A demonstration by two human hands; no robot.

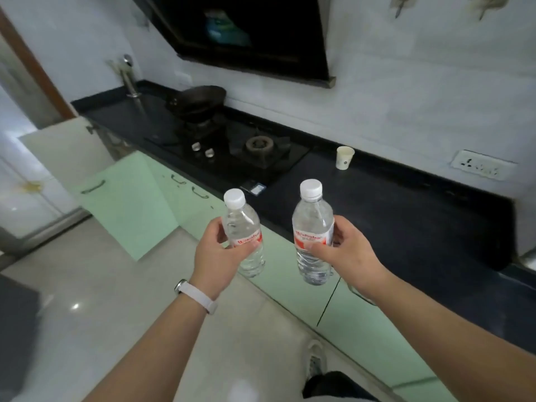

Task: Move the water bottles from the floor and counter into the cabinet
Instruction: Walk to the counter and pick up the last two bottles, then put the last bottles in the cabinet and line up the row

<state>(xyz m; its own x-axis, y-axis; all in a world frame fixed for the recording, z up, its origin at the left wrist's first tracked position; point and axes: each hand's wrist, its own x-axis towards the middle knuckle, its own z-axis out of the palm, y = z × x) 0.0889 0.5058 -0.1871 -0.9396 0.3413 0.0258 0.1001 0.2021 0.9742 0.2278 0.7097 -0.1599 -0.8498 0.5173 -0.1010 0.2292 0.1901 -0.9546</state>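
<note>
I hold two clear water bottles with white caps and red labels, both upright in the air in front of the counter's edge. My left hand [216, 250] grips the left bottle [242, 227] around its label. My right hand [345, 250] grips the right bottle [311, 224] the same way, slightly higher. To the left, a pale green lower cabinet door [127, 198] stands swung open; the inside of that cabinet is hidden from here.
The dark counter [406, 216] carries a gas stove [249, 152] with a black pan [200, 101], and a paper cup [344, 158] near the wall. Closed green cabinet doors [362, 317] run below. My shoe [314, 358] is on the tiled floor [95, 300].
</note>
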